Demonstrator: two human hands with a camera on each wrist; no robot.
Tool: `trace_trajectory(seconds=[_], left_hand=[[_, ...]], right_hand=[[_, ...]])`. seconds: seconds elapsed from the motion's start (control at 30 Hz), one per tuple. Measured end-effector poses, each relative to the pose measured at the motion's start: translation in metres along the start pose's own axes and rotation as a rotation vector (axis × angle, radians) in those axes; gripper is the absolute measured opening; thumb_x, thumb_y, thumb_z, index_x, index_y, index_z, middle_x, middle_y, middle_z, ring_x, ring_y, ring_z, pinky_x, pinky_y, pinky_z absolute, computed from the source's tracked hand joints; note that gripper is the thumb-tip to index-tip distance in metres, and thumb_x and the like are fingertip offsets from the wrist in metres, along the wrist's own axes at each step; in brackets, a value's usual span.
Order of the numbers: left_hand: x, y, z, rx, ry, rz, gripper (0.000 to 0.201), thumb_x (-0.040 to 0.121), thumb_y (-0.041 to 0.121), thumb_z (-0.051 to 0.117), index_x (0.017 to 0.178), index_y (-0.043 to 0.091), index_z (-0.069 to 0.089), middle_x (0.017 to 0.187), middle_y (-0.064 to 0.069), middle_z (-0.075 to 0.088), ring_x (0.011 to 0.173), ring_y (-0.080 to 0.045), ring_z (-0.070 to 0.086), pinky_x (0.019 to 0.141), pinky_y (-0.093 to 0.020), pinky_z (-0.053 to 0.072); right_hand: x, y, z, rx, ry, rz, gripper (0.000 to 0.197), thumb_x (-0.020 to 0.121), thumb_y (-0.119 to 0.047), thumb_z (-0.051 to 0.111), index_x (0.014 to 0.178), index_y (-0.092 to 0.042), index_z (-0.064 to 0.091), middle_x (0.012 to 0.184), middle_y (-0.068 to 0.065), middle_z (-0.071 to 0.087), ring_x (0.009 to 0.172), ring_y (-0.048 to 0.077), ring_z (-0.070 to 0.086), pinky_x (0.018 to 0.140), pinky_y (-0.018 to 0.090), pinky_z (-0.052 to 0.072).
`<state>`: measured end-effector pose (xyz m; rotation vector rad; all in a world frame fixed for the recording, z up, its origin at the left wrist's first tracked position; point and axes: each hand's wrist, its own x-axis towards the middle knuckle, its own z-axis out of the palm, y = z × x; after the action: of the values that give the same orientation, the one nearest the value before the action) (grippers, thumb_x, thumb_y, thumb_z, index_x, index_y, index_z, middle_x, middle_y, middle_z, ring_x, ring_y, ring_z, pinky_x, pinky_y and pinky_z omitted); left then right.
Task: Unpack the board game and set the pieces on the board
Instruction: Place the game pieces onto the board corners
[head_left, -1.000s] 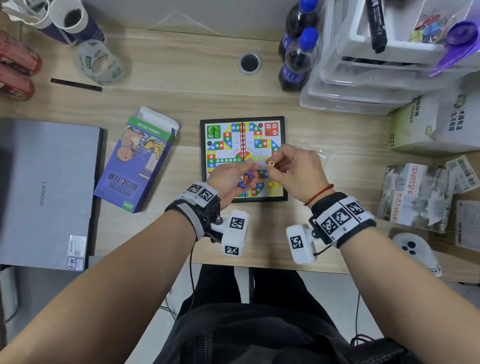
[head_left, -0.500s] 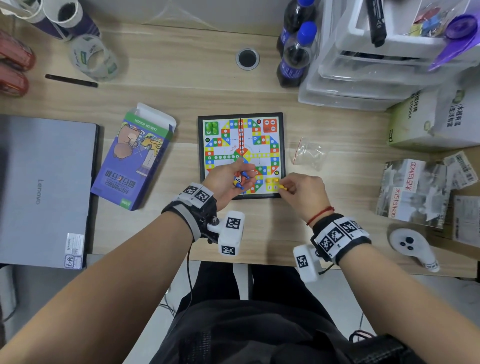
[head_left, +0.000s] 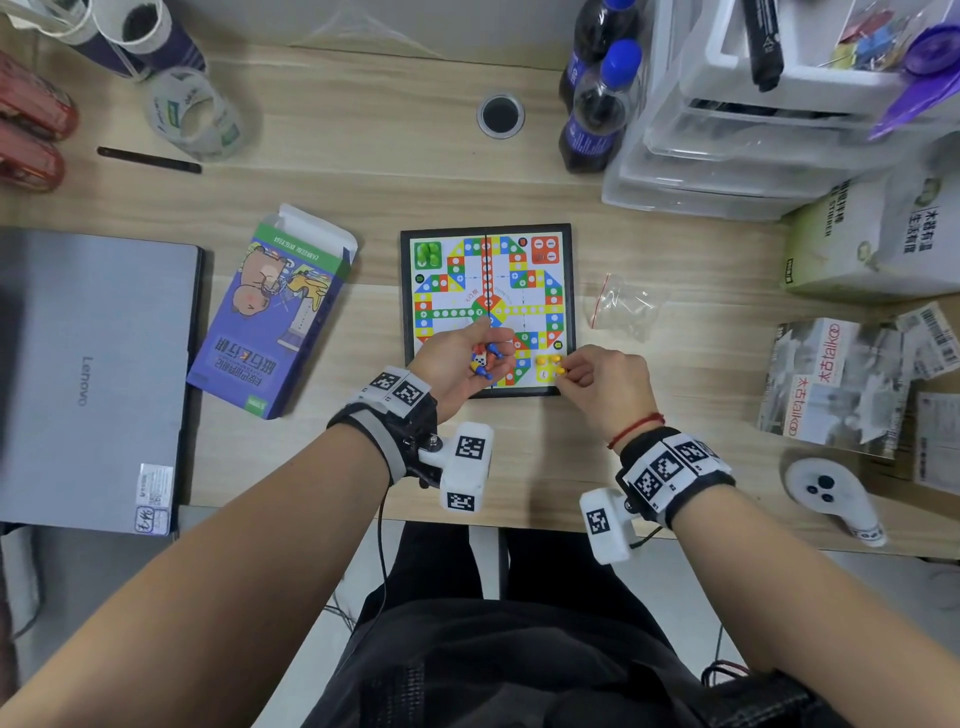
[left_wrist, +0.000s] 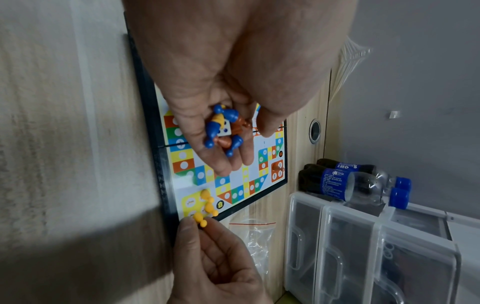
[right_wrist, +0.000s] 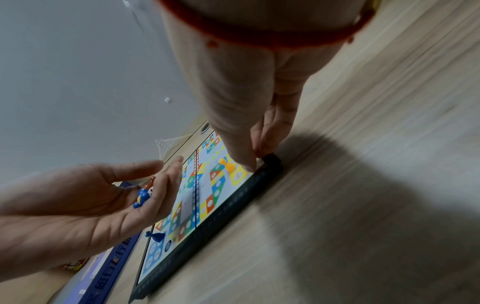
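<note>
The small colourful game board (head_left: 573, 291) lies open on the desk. My left hand (head_left: 452, 364) hovers palm up over its near left part, with several blue and orange pieces and a die (left_wrist: 223, 129) lying loose in the cupped palm. My right hand (head_left: 597, 384) pinches a yellow piece (left_wrist: 200, 219) at the yellow corner on the board's near right. Two yellow pieces (head_left: 541, 358) stand there. Green pieces (head_left: 428, 254) fill the far left corner. An orange piece (left_wrist: 277, 168) stands in the far right corner, and a blue piece (right_wrist: 155, 235) in the near left one.
The opened game box (head_left: 270, 317) lies left of the board, beside a shut laptop (head_left: 88, 374). An empty zip bag (head_left: 621, 306) lies right of the board. Bottles (head_left: 597, 114) and clear drawers (head_left: 727, 156) stand behind; a white controller (head_left: 831, 499) lies near right.
My right hand carried a yellow piece from above the left palm down to the board's near right corner. The left hand stayed over the board with its pieces.
</note>
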<state>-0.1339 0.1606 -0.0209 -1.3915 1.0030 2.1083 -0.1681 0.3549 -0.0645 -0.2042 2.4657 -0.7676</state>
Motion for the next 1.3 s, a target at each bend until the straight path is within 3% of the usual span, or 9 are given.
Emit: trace_trajectory(seconds=[0.13,0.37,0.53,0.67,0.77,0.9,1.03,1.2,1.3], left_hand=[[0.0,-0.001,0.002,-0.003,0.005,-0.002,0.038,0.101,0.028,0.049,0.096,-0.006,0.066,0.086,-0.014,0.063,0.078,-0.027,0.062,0.101,-0.04,0.047],[0.003,-0.003,0.0,-0.005,0.008,-0.011,0.04,0.101,0.03,0.049,0.1,-0.006,0.067,0.094,-0.017,0.065,0.084,-0.028,0.067,0.099,-0.041,0.052],[0.0,-0.001,0.002,-0.011,-0.003,-0.008,0.04,0.102,0.029,0.047,0.098,-0.006,0.066,0.089,-0.015,0.064,0.084,-0.028,0.065,0.101,-0.043,0.05],[-0.002,0.001,0.003,-0.007,-0.005,-0.006,0.04,0.102,0.029,0.047,0.098,-0.005,0.066,0.09,-0.015,0.065,0.086,-0.028,0.065,0.091,-0.036,0.055],[-0.003,0.002,0.004,-0.027,-0.016,-0.007,0.043,0.102,0.03,0.047,0.107,-0.009,0.064,0.095,-0.018,0.063,0.092,-0.031,0.063,0.081,-0.033,0.058],[-0.002,0.003,0.004,-0.028,-0.051,-0.012,0.049,0.102,0.034,0.045,0.118,-0.011,0.06,0.1,-0.019,0.064,0.099,-0.032,0.063,0.087,-0.036,0.056],[0.001,0.004,0.004,-0.011,-0.072,0.002,0.051,0.102,0.037,0.044,0.117,-0.008,0.062,0.096,-0.016,0.066,0.093,-0.029,0.062,0.095,-0.038,0.053],[0.001,0.007,0.006,0.013,-0.108,0.004,0.053,0.104,0.041,0.037,0.127,-0.004,0.054,0.096,-0.013,0.063,0.076,-0.018,0.067,0.066,-0.03,0.058],[0.0,0.008,0.006,-0.005,-0.11,-0.001,0.052,0.103,0.041,0.037,0.127,-0.002,0.054,0.095,-0.011,0.06,0.077,-0.019,0.064,0.06,-0.026,0.056]], right_hand=[[-0.002,-0.001,0.002,-0.011,-0.01,-0.016,0.007,0.076,-0.022,0.073,0.082,-0.019,0.071,0.07,-0.005,0.07,0.066,0.012,0.065,0.076,0.031,0.056],[-0.004,-0.004,0.003,-0.034,0.034,0.01,0.022,0.073,-0.04,0.077,0.079,-0.02,0.069,0.07,-0.007,0.068,0.068,0.012,0.063,0.071,0.026,0.051],[-0.003,-0.006,0.006,-0.069,0.042,-0.005,0.016,0.077,-0.034,0.072,0.078,-0.018,0.069,0.07,-0.003,0.069,0.069,0.017,0.065,0.07,0.028,0.051],[-0.004,-0.005,0.005,-0.078,0.031,-0.017,0.012,0.075,-0.029,0.072,0.079,-0.018,0.068,0.067,-0.004,0.066,0.067,0.018,0.063,0.068,0.028,0.05],[-0.007,-0.006,0.0,-0.073,0.022,-0.014,0.018,0.073,-0.036,0.074,0.08,-0.021,0.067,0.067,-0.007,0.063,0.067,0.015,0.061,0.066,0.024,0.047],[-0.008,-0.018,-0.019,-0.009,0.136,-0.01,0.023,0.077,-0.045,0.068,0.074,-0.022,0.066,0.062,-0.006,0.063,0.062,0.012,0.059,0.064,0.023,0.045],[0.0,-0.051,-0.032,0.061,0.189,-0.213,0.014,0.079,-0.032,0.068,0.072,-0.021,0.066,0.06,-0.007,0.061,0.056,0.007,0.053,0.062,0.025,0.047],[0.009,-0.085,-0.017,-0.092,-0.111,-0.319,0.016,0.077,-0.037,0.071,0.072,-0.022,0.068,0.067,-0.006,0.066,0.066,0.013,0.06,0.066,0.027,0.048],[0.01,-0.09,-0.007,-0.177,-0.154,-0.304,0.013,0.079,-0.032,0.07,0.077,-0.019,0.069,0.073,-0.001,0.07,0.072,0.02,0.063,0.068,0.032,0.05]])
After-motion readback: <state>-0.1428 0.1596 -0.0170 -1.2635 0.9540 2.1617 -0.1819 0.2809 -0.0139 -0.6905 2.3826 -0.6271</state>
